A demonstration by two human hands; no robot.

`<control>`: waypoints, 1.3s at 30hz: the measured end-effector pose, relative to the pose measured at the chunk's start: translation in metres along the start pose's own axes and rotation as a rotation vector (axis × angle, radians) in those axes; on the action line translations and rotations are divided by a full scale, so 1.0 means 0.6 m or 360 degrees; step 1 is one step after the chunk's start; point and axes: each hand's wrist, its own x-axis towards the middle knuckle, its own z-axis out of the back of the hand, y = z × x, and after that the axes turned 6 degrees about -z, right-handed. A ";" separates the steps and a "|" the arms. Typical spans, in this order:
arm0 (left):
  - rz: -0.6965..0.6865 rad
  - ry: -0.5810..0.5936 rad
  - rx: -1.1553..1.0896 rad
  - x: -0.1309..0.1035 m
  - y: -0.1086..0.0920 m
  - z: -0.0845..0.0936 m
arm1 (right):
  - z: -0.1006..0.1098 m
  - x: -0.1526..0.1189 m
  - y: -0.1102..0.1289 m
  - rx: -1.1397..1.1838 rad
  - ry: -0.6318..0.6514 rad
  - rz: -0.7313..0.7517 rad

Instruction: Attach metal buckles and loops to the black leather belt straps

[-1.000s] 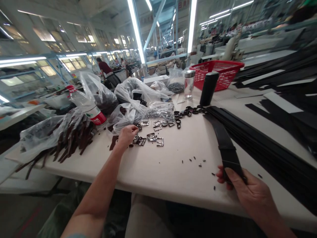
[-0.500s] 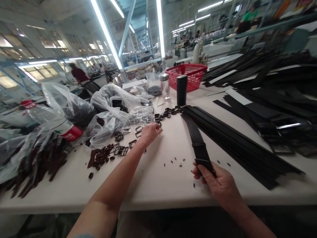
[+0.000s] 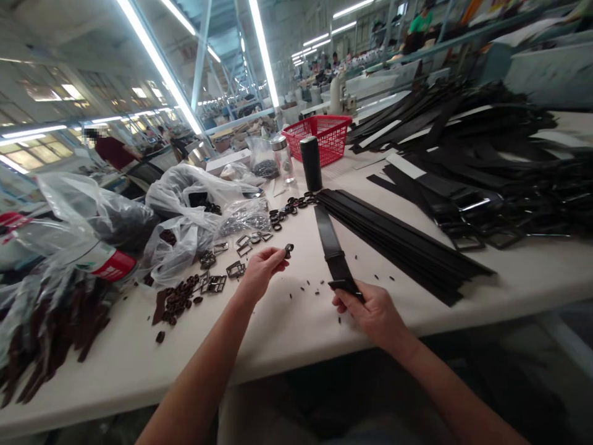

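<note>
Between the thumb and fingers of my left hand (image 3: 264,271) is a small black belt loop (image 3: 289,250), held above the table. My right hand (image 3: 373,309) grips the folded end of a black belt strap (image 3: 330,238), which stretches away from me and has a loop band around it. Dark belt loops (image 3: 296,205) lie in a row beyond my left hand. Metal buckles (image 3: 215,283) and a heap of brown loops (image 3: 180,298) are to its left. Several tiny dark bits (image 3: 317,292) are scattered between my hands.
A stack of black straps (image 3: 398,247) lies right of my right hand, with piled belts (image 3: 486,167) beyond. A dark tumbler (image 3: 311,164), glass jar (image 3: 283,162) and red basket (image 3: 340,139) stand at the back. Plastic bags (image 3: 180,191) and brown strips (image 3: 46,334) crowd the left.
My left hand has drawn back from the row of loops toward me, now with a black loop in its fingers. My right hand still holds the strap. The view has swung right.
</note>
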 end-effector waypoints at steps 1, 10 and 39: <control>0.0045 -0.0013 -0.0168 -0.025 -0.003 -0.007 | -0.001 -0.001 0.002 0.0006 0.0016 -0.0015; 0.0053 -0.0034 -0.0516 -0.153 -0.019 -0.061 | -0.033 -0.047 0.042 0.0412 0.0359 -0.0286; 0.0089 0.0332 -0.0457 -0.174 -0.024 -0.036 | -0.027 -0.069 0.055 -0.0253 0.0493 -0.0138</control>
